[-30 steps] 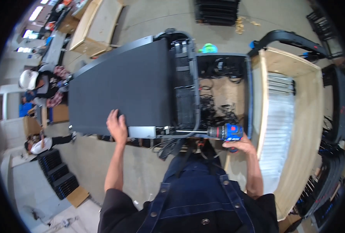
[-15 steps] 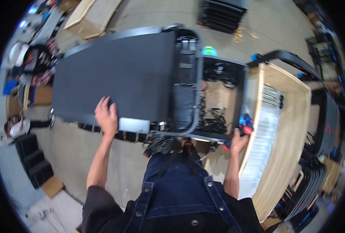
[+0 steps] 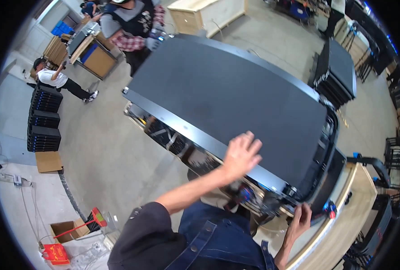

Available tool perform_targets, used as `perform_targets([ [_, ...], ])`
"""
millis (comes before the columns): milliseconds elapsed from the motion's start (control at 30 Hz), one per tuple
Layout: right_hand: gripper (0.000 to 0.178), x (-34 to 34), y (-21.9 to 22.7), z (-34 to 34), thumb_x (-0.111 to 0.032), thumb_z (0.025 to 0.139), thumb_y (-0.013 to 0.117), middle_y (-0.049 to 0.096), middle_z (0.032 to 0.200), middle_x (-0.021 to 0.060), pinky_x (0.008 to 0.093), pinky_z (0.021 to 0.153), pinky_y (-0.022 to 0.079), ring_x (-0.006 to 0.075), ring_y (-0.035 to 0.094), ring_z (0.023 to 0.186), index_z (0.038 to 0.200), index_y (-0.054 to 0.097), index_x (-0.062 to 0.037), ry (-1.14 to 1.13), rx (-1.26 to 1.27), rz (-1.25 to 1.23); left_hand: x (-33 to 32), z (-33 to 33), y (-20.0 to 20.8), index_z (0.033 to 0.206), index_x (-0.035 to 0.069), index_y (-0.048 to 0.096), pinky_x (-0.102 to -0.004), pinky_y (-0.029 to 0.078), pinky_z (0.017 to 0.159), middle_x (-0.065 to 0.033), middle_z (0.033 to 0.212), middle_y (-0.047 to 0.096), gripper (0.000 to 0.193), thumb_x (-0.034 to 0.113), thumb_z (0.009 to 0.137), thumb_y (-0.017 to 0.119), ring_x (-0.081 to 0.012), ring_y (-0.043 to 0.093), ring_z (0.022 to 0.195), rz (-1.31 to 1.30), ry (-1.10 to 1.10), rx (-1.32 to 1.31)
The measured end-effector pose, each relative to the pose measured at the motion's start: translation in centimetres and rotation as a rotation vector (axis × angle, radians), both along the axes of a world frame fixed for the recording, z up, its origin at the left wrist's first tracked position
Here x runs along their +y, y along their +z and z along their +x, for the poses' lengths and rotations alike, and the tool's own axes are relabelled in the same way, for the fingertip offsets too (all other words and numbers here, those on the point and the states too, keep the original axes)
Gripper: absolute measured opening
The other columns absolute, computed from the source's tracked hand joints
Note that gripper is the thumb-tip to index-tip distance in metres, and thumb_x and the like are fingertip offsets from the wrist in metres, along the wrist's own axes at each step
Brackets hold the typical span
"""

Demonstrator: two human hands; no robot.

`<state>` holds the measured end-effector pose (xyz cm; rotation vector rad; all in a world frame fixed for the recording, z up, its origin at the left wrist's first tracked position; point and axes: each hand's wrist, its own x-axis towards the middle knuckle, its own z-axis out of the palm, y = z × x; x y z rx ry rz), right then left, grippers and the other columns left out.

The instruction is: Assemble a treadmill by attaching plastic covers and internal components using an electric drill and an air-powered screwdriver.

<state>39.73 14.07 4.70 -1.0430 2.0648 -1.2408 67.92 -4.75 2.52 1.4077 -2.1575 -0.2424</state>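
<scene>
Deck (image 3: pixel 229 101) swung in view, long axis descending rightward.

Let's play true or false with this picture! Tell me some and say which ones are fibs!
1. The left hand is over the big dark panel. True.
2. The right hand is holding the blue-and-red tool. False: the tool is apart from it, to its right.
3. The bag at the lower left is green. False: it is red.
4. A person at the panel's far end has checked sleeves. True.
</scene>
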Motion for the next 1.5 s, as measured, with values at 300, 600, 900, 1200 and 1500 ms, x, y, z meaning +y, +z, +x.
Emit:
perform_targets([
  [300, 0.049, -7.0, -5.2, 25.5, -0.029, 0.098, 0.066, 0.063, 0.124, 0.0198, 0.0383, 0.08, 0.061, 0.0278, 0.069, 0.103, 0.138, 0.048, -0.0058, 0.21, -1.128, 0.226, -3.0, 20.2, -1.5, 0.146, 0.009, 0.048, -0.0525, 0.022, 0.12, -0.0145, 0.154, 0.041, 0.072, 0.054, 0.091, 0.06, -0.0317, 0.033, 0.146, -0.029, -0.344, -0.045],
  [600, 0.037, -12.5, -9.7, 29.4, -0.039, 0.09, 0.072, 0.067, 0.118, 0.0049, 0.0421, 0.085, 0.057, 0.0277, 0.064, 0.112, 0.114, 0.067, -0.0105, 0.013, -1.414, 0.014, -4.7, 29.6, -0.4, 0.149, 0.006, 0.039, -0.0515, 0.028, 0.119, -0.0153, 0.156, 0.037, 0.09, 0.038, 0.076, 0.079, -0.032, 0.032, 0.147, -0.027, -0.409, -0.259],
  [900, 0.034, -12.3, -10.1, 28.3, -0.033, 0.091, 0.071, 0.07, 0.116, 0.0047, 0.0418, 0.085, 0.058, 0.0282, 0.065, 0.111, 0.117, 0.065, -0.013, 0.109, -1.402, 0.062, -4.9, 28.8, -4.2, 0.146, 0.008, 0.046, -0.0503, 0.037, 0.113, -0.0143, 0.15, 0.047, 0.072, 0.022, 0.079, 0.07, -0.0313, 0.045, 0.138, -0.42, -0.272, -0.33],
  [1200, 0.033, -12.3, -10.1, 28.1, -0.034, 0.091, 0.071, 0.071, 0.115, 0.0046, 0.042, 0.087, 0.057, 0.0276, 0.066, 0.111, 0.117, 0.066, -0.0144, 0.139, -1.398, 0.047, -5.0, 28.9, -4.0, 0.144, 0.008, 0.047, -0.0543, 0.034, 0.113, -0.0177, 0.151, 0.043, 0.092, 0.056, 0.072, 0.078, -0.0347, 0.041, 0.141, -0.306, -0.387, -0.199],
  [1500, 0.032, -13.7, -10.5, 28.4, -0.023, 0.083, 0.078, 0.072, 0.109, 0.0058, 0.0444, 0.096, 0.052, 0.0266, 0.065, 0.107, 0.109, 0.068, -0.0075, 0.032, -1.575, -0.033, -5.2, 28.8, -4.0, 0.143, 0.009, 0.049, -0.0541, 0.033, 0.114, -0.0185, 0.151, 0.043, 0.084, 0.054, 0.077, 0.075, -0.0361, 0.041, 0.141, -0.303, -0.393, -0.131],
])
